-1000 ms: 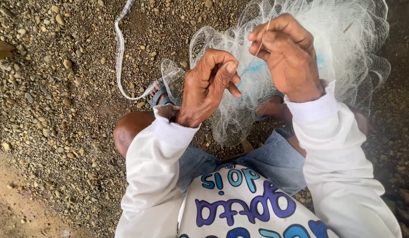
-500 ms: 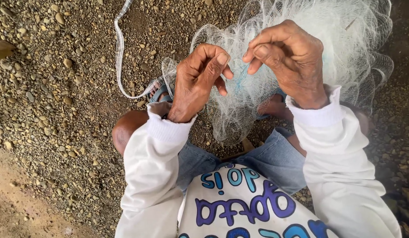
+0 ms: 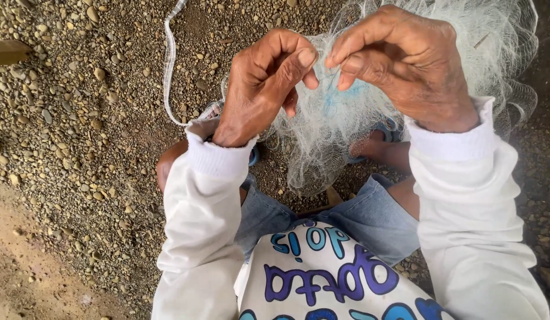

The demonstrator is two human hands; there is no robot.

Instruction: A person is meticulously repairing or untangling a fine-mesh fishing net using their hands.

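Gravel ground [image 3: 79, 118] lies below. 2 hands meet over the knees: left hand [image 3: 260, 89] and right hand [image 3: 399, 65] each pinch fine white fishing net [image 3: 328, 130], fingertips nearly touching.

Your fingertips [image 3: 307, 59] pinch together so tightly that the strand caught in their grip is too fine to make out. The white net [image 3: 322, 127] runs off the top and right edges, and your left hand [image 3: 260, 89] hides the mesh behind it.
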